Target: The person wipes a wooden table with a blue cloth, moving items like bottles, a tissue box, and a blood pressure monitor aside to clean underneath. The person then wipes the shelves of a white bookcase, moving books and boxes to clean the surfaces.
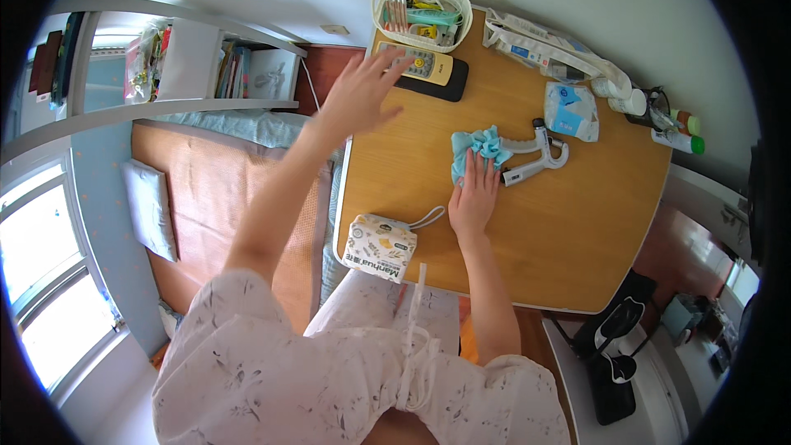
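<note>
My left hand point(364, 96), slightly blurred and fingers spread, is over the table's left part, its fingertips beside a yellow multi-button device point(440, 68) that looks like a calculator or meter. That device lies on a black case point(456, 88). My right hand point(476, 191) rests on a crumpled light-blue scrunchie or cloth point(463, 142); whether the fingers grip it cannot be told. A grey-white hand grip strengthener point(544, 151) lies just right of the cloth. Near the front left edge sits a patterned pack of tissues point(380, 247) with a strap loop.
At the back of the wooden table point(575, 228) stands a white basket point(460, 37) of small items. A clear-and-white bag point(537, 43), a blue-white packet point(571, 111) and several bottles point(673, 139) line the back right. A bed point(247, 185) is at left, beneath a shelf point(204, 108).
</note>
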A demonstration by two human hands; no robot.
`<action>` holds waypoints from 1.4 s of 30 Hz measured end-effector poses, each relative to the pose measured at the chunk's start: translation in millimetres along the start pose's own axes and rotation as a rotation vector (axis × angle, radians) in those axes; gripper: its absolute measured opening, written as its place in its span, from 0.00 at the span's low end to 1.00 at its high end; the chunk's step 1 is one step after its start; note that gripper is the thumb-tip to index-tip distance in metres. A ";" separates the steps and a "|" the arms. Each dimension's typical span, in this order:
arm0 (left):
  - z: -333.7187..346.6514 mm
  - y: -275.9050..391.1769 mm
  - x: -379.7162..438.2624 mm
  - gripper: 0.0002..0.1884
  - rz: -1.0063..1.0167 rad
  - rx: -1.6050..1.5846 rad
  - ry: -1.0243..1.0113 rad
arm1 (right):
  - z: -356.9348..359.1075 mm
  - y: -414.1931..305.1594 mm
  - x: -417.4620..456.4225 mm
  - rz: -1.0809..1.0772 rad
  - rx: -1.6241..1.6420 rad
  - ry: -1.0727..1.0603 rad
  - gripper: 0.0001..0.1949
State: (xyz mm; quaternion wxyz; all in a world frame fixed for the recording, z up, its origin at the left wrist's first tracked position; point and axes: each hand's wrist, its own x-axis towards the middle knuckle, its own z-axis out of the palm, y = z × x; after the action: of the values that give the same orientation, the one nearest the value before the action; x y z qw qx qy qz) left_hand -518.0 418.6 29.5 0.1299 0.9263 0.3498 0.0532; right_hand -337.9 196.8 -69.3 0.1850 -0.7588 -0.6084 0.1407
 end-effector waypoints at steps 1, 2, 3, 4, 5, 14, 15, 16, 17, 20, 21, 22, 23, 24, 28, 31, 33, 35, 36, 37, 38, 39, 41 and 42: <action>9.0 -14.0 21.5 0.41 0.043 0.027 -0.051 | 1.1 0.4 -0.2 -0.003 0.000 -0.004 0.27; 17.5 -24.5 38.0 0.41 0.091 0.052 -0.106 | 2.0 1.4 -0.8 0.001 -0.001 -0.008 0.27; 24.0 -30.3 44.7 0.40 0.102 0.071 -0.100 | 2.0 2.1 -1.5 -0.011 -0.008 0.000 0.27; 29.6 -33.3 51.4 0.40 0.124 0.092 -0.101 | 2.7 1.4 -0.9 -0.012 -0.013 0.011 0.27; 35.5 -34.7 54.1 0.39 0.142 0.113 -0.101 | 2.7 1.5 -0.2 -0.016 -0.016 0.021 0.28; 41.7 -28.3 15.1 0.37 0.077 -0.090 -0.152 | 2.4 0.8 3.1 0.014 -0.027 0.020 0.30; 40.6 -26.0 10.9 0.38 0.046 -0.098 -0.136 | 1.3 0.3 1.5 0.010 -0.023 0.015 0.30; 38.5 -23.8 7.3 0.39 0.015 -0.105 -0.119 | 0.3 0.0 0.3 0.005 -0.018 0.009 0.29; 37.4 -21.3 2.4 0.40 -0.018 -0.112 -0.102 | -0.7 0.3 0.5 0.004 -0.015 0.006 0.29; 39.1 -10.6 -22.6 0.43 -0.004 -0.188 -0.285 | -0.8 -1.2 2.0 0.004 0.001 -0.006 0.28; 44.4 -2.5 -39.7 0.44 0.019 -0.107 -0.350 | -0.2 -0.4 1.6 0.014 0.006 -0.008 0.28; 50.0 7.9 -61.9 0.45 0.042 -0.023 -0.414 | 0.7 0.6 3.4 0.023 0.011 -0.008 0.28; 49.4 20.1 -81.8 0.45 0.040 -0.090 -0.426 | 1.5 2.5 7.8 0.010 0.030 0.003 0.28; 48.0 32.9 -102.0 0.45 0.037 -0.156 -0.440 | 2.2 3.9 12.6 -0.002 0.050 0.012 0.28; 37.2 55.0 -130.6 0.48 -0.041 -0.393 -0.522 | 8.1 -3.4 44.1 -0.066 0.077 0.010 0.27; 28.3 42.1 -129.2 0.48 -0.092 -0.564 -0.562 | 15.3 -24.5 79.4 -0.085 0.041 0.017 0.27; 19.4 27.7 -121.6 0.48 -0.112 -0.639 -0.532 | 29.3 -44.2 92.1 -0.250 0.176 -0.099 0.28; 3.1 18.6 -112.4 0.36 -0.160 -0.592 -0.350 | 40.6 -67.8 94.0 -0.399 0.257 -0.155 0.28; -1.9 12.5 -109.3 0.33 -0.212 -0.598 -0.273 | 51.9 -80.3 89.5 -0.469 0.270 -0.153 0.29; -4.8 8.4 -108.1 0.29 -0.272 -0.602 -0.193 | 56.9 -88.2 89.2 -0.545 0.287 -0.156 0.29; -2.5 9.8 -109.4 0.21 -0.348 -0.576 -0.072 | 58.3 -86.5 94.0 -0.569 0.254 -0.137 0.28; 0.4 9.9 -112.7 0.21 -0.352 -0.545 -0.036 | 57.5 -83.8 100.6 -0.591 0.224 -0.120 0.28; 7.3 8.4 -118.6 0.21 -0.355 -0.485 0.036 | 60.4 -84.3 122.5 -0.577 0.169 -0.056 0.27; 12.8 8.8 -118.0 0.23 -0.397 -0.530 0.018 | 63.4 -82.8 141.8 -0.532 0.138 -0.007 0.27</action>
State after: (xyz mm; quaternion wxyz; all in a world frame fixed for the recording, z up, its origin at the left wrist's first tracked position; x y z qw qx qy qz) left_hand -598.4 331.6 18.7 0.3711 0.7736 0.4984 0.1240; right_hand -406.6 357.9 -86.8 0.2645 -0.5573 -0.7760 0.1311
